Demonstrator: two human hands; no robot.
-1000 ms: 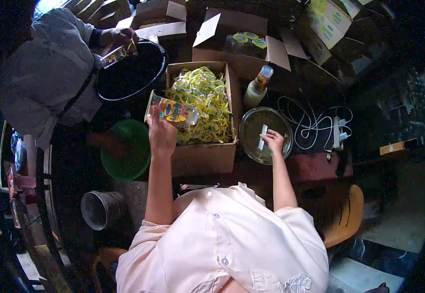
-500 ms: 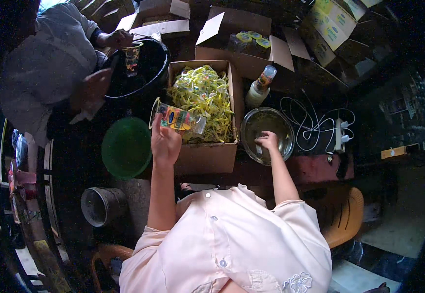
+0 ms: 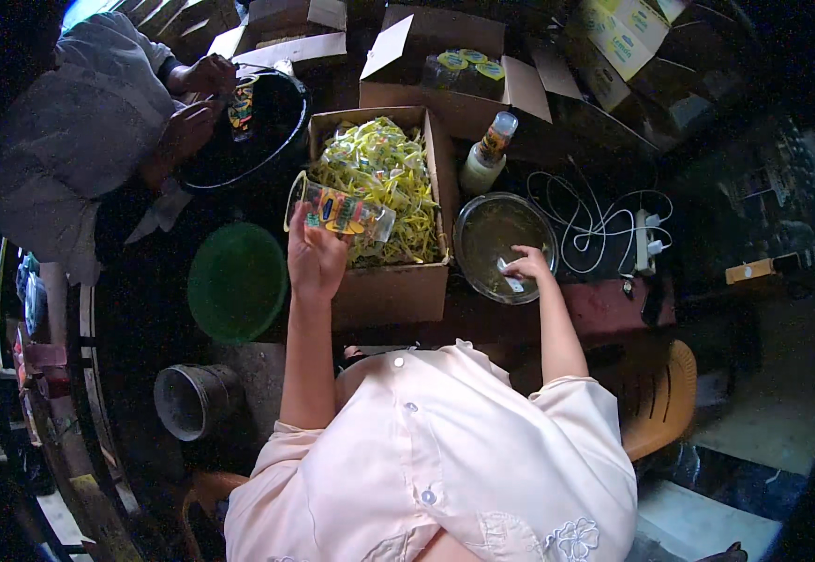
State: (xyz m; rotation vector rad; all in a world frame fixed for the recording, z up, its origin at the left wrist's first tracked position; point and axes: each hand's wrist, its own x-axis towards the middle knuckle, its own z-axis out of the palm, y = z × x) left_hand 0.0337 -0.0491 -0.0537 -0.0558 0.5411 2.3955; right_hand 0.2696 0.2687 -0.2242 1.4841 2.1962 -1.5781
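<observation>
My left hand (image 3: 316,267) is closed around a clear cup (image 3: 344,214) with a colourful printed band. The cup lies on its side, its wide mouth to the left, above the near left part of a cardboard box (image 3: 393,298). Yellow-green strips and small wrapped pieces (image 3: 379,155) heap up in that box. Over the right rim of a round metal bowl (image 3: 468,272), my right hand (image 3: 531,265) pinches a small white piece (image 3: 511,275), perhaps paper or a packet. The bowl's contents are too dim to make out.
A bottle-like container (image 3: 481,174) with a printed cup upside down on it stands behind the bowl. White cables (image 3: 604,229) and a power strip (image 3: 651,245) lie right. A green basin (image 3: 237,283) is left; beyond it a co-worker's hands (image 3: 192,122) hold a cup over a black tub (image 3: 286,150).
My right hand has shifted toward the bowl's right rim, and more of the white piece shows. The co-worker's lower hand has risen toward their cup. The whole view has shifted slightly.
</observation>
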